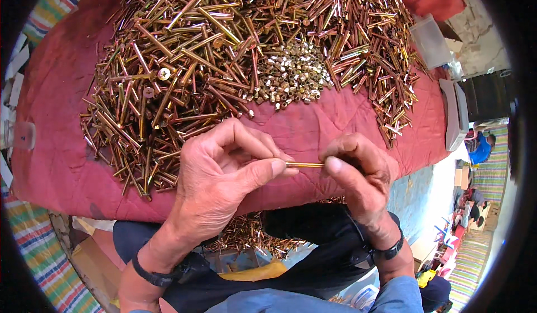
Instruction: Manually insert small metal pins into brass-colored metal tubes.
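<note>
A thin brass-coloured metal rod (305, 165) is stretched level between my hands, just above the red cloth (291, 131). My left hand (215, 173) pinches its left end between thumb and fingers. At the other end, my right hand (361, 170) is closed, with thumb and forefinger on the tip. Fingers hide both ends. Beyond my left hand lies a heap of long brass-coloured screws (162, 92) with flat cross-slot heads. Small metal nut-like pieces (293, 72) form a pile in the middle, and slender brass-coloured pieces (369, 44) are heaped to the right.
A clear plastic container (430, 41) stands at the far right, near a white-grey tray-like object (454, 114). Below the table edge, more metal pieces (254, 234) lie between my knees. A cardboard box (92, 262) is at lower left. Another person (482, 148) appears far right.
</note>
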